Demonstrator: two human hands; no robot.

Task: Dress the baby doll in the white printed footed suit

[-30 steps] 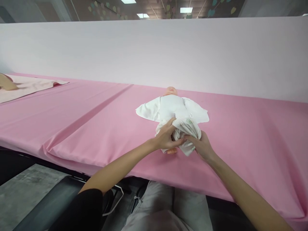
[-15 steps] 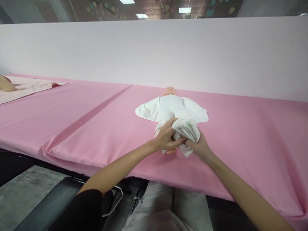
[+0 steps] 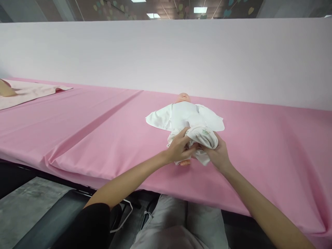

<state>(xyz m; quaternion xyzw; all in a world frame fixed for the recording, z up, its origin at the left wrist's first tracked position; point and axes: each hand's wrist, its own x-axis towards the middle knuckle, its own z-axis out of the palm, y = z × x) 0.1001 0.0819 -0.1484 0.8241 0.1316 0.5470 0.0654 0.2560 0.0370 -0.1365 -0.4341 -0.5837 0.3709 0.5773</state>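
A baby doll [image 3: 184,97] lies on its back on the pink cover, head toward the wall, in a white top [image 3: 184,112] with its sleeves spread wide. Around its legs are bunched white baby pants [image 3: 203,135] with a small green print. My left hand [image 3: 179,147] grips the pants on the left, thumb and fingers closed on the cloth. On the other side my right hand [image 3: 218,154] has its fingers tucked into the gathered fabric. One bare doll foot [image 3: 185,162] shows below my left hand; the other leg is hidden by cloth and hands.
The pink cover [image 3: 103,128] spreads over the table, with a raised fold to the left. At far left a pale cloth [image 3: 38,90] lies under a partly seen tan object [image 3: 6,90]. A white wall [image 3: 166,55] stands behind. A dark chair [image 3: 52,221] is at lower left.
My right hand has shifted slightly up and right, turning more around the bunched pants, and the gathered cloth has opened wider. My left hand and the doll stay nearly in place.
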